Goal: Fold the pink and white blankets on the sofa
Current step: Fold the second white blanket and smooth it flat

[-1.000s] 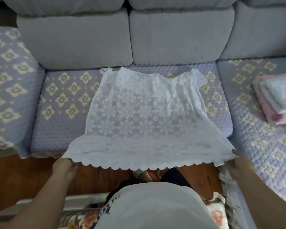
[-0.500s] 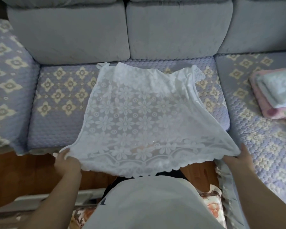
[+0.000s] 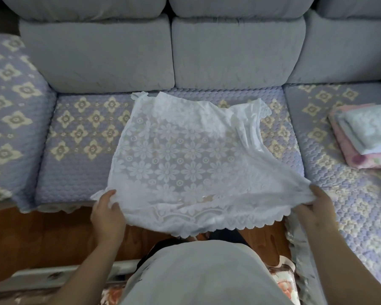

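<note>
The white blanket [image 3: 183, 159] is thin, sheer lace cloth, woven with daisy patterns and finished in a scalloped hem. The sofa seat cover [image 3: 81, 137] is quilted matt fabric, lilac with cream flower motifs, its surface puckered in small scales. The back cushions [image 3: 97, 51] are plain grey cloth with a soft, slightly napped look. The floor [image 3: 42, 236] is reddish-brown wood, smooth with a faint sheen.

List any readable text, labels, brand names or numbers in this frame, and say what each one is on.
None can be read. The white lace blanket, the folded pink and white stack and the patterned sofa cover carry only floral motifs. The person's shirt shows no legible print in this view.
</note>
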{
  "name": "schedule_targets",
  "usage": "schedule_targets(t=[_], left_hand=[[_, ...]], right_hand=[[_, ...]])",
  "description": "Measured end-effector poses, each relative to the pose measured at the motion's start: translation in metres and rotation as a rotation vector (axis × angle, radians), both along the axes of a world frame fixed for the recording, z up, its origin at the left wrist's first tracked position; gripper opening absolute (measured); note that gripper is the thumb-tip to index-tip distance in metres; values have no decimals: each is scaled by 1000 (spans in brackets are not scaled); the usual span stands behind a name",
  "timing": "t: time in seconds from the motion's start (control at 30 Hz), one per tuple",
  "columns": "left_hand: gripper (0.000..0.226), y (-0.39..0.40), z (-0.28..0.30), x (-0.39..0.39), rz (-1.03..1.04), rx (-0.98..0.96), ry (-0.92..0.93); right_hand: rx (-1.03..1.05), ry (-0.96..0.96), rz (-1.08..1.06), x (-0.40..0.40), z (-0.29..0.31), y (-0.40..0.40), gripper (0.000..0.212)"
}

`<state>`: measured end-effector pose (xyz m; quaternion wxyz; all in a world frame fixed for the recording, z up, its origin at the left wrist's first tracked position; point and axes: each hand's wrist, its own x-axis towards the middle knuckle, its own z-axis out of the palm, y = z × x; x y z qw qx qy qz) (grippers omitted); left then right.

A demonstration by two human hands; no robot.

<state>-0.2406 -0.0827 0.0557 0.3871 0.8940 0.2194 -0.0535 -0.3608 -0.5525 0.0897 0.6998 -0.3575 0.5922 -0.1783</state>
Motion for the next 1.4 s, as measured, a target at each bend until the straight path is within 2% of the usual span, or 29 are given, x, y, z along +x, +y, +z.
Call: schedule_targets(t=[0.03,0.07,0.13,0.17,0.23,0.3,0.4,0.5,0.57,0.63,0.73,0.8,0.83,0.9,0.93,1.0,1.07,1.1,1.17,1.23,1.3,1.4], left_hand=[[31,-8,3,0,-77,-9,-33],[28,-20,9,-2,-145,-50,-58],[25,-48,22,-6,-296,-139,-95],[24,-65,33,-9,-336,-231,-49],[20,-102,50,-15,-342,-489,105],[25,-131,57,-20,-297,-663,186],[18,-142,59,-15,-172,-690,200],[24,-138,60,-10,-93,-720,258],[25,-141,65,-9,-76,-739,269],[22,-143,70,-13,-139,-732,274],[21,-142,74,-20,-262,-708,248],[22,-141,75,-21,-300,-665,228],[23,-140,74,-19,-294,-651,237],[25,-136,70,-16,-277,-622,246],[28,-132,68,-15,-274,-590,231],[38,-121,67,-14,-237,-504,160],[53,-112,76,-12,-168,-498,101],[60,-109,80,-12,-120,-525,100],[61,-104,84,-8,18,-615,113],[42,-105,87,-2,177,-773,179],[20,-110,93,-1,274,-934,273],[17,-119,104,-5,328,-1045,356]], right_hand=[[39,-114,91,11,9,12,46],[19,-82,220,26,19,31,40],[-223,137,686,54,33,79,29],[-308,160,868,65,38,108,26],[-432,97,1100,78,37,165,23],[-539,-4,1200,83,34,208,25],[-502,-57,1179,82,30,226,27],[-241,-52,1008,82,28,219,25],[11,-114,803,83,26,218,42],[133,-152,716,83,27,219,60],[-18,-56,865,83,32,216,62],[-156,27,923,83,31,216,48],[-151,42,891,84,31,215,36],[-8,24,772,87,27,204,20],[62,23,686,88,24,191,19],[75,105,459,93,30,151,35],[-97,227,275,94,46,109,51],[-225,263,205,93,60,93,51],[-451,213,118,90,89,76,42],[-530,145,141,93,111,84,36],[-465,112,214,95,115,104,31],[-240,27,331,92,103,152,15]])
